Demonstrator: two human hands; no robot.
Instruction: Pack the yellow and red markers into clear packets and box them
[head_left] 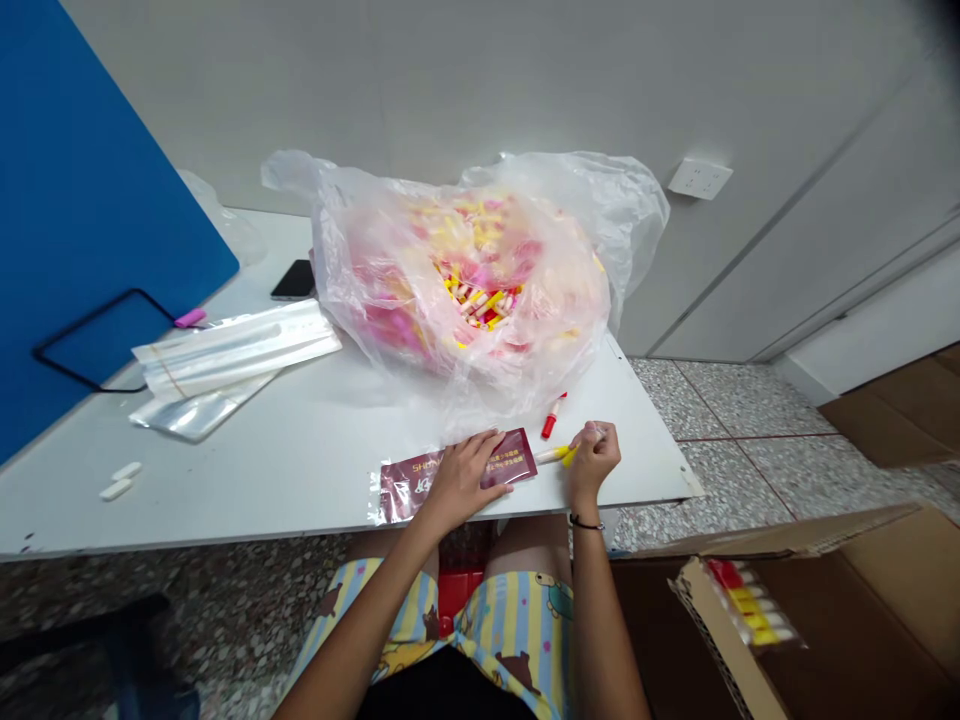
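Observation:
My left hand (466,475) lies flat with its fingers stretched out, pressing on a maroon plastic packet (401,482) with printed lettering and a clear end. To its right, my right hand (594,458) is closed in a fist around a marker (571,456), whose yellow end shows at the fist's left side; the rest is mostly hidden. Between that fist and the packet's right edge lies a yellow-and-white marker (553,454). A red-and-white marker (553,416) rests on the table just beyond.
A large translucent bag (420,270) full of colored markers takes up the table's back. Left of it are clear plastic sleeves (240,350), a phone (294,280), a pink marker cap (190,317) and two white pieces (121,481). A cardboard box (847,600) at lower right holds bagged markers (752,603).

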